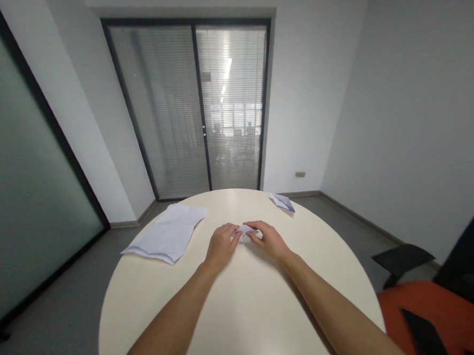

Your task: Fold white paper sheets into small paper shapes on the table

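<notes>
Between my two hands, just above or on the round table (pixel 245 305), is a small piece of folded white paper (pixel 244 233). My left hand (pixel 222 245) pinches its left side with thumb and fingers. On the other side, my right hand (pixel 270 240) grips the right edge in the same way. The fingertips hide parts of the paper, so its full folded shape cannot be made out. To the left lies a stack of white paper sheets (pixel 171 229), and a separate folded paper (pixel 282 202) rests near the far right edge.
An orange-seated chair (pixel 438 320) with black armrests stands close to the table's right side. Beyond the table is a glass door (pixel 165 117) with blinds. A frosted glass panel (pixel 24 174) is on the left, and a wall socket (pixel 300 174) sits low at the back.
</notes>
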A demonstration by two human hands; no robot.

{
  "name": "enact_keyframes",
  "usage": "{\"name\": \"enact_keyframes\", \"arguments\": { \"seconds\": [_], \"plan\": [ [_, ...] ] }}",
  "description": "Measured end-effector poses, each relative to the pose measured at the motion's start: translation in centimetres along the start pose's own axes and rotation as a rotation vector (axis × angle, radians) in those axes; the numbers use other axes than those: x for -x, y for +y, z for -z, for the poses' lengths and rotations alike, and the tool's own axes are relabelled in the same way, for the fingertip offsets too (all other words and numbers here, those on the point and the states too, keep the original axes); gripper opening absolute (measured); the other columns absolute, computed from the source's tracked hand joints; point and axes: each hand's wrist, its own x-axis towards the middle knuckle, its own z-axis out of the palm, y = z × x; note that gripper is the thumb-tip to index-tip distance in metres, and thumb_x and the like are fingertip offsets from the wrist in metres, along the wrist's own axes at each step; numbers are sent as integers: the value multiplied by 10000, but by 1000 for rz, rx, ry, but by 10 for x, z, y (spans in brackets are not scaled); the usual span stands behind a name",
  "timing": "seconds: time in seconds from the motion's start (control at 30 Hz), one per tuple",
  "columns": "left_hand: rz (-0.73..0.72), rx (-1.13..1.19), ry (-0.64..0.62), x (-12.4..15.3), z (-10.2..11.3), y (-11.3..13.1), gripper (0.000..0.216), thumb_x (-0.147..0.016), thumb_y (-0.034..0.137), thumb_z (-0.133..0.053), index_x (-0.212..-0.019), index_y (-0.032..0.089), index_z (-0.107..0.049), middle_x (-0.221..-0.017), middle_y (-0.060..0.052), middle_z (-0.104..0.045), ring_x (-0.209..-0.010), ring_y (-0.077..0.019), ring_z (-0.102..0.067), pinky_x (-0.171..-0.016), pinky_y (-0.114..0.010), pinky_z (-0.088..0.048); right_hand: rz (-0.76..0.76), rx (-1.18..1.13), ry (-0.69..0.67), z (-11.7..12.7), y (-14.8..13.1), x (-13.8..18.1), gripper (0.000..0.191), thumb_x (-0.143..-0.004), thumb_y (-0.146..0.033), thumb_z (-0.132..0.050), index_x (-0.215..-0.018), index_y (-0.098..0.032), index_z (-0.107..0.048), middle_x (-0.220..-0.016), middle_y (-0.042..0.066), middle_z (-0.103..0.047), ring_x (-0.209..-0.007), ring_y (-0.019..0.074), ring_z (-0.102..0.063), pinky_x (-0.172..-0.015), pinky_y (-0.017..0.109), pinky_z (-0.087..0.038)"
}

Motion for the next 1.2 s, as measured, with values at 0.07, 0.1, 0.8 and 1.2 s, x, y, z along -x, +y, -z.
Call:
{"name": "enact_keyframes", "arguments": {
  "seconds": [0.07,0.1,0.8,1.2],
  "plan": [
    [-26,-15,-9,1,2,1,126,-980,263,-546,-991,211,-661,-964,-35,-701,-927,-203,-624,-874,-335,-453,22,22,-11,1,-2,0,200,-953,-296,-563,-1096,-227,-685,-1030,65,-730,-964,207,-664,-904,345,-503],
    [-41,-16,-20,1,2,2,125,-979,259,-551,-982,214,-668,-953,-32,-705,-919,-201,-625,-868,-333,-450,28,25,-23,2,-2,1,185,-963,-304,-554,-1064,-229,-690,-1014,60,-736,-952,204,-670,-897,339,-504],
    [-70,-100,-24,3,4,0,114,-936,210,-629,-986,226,-730,-959,-21,-750,-914,-205,-656,-847,-340,-477,269,95,22,7,-5,0,209,-992,-346,-558,-1043,-245,-734,-975,59,-763,-906,199,-694,-833,339,-546],
    [50,30,39,1,0,1,183,-959,304,-590,-1108,222,-658,-1054,-20,-733,-918,-177,-664,-877,-307,-489,-83,-137,139,7,-8,-3,325,-948,-483,-576,-919,-193,-720,-828,51,-720,-714,166,-630,-604,262,-466]
  ]
}}
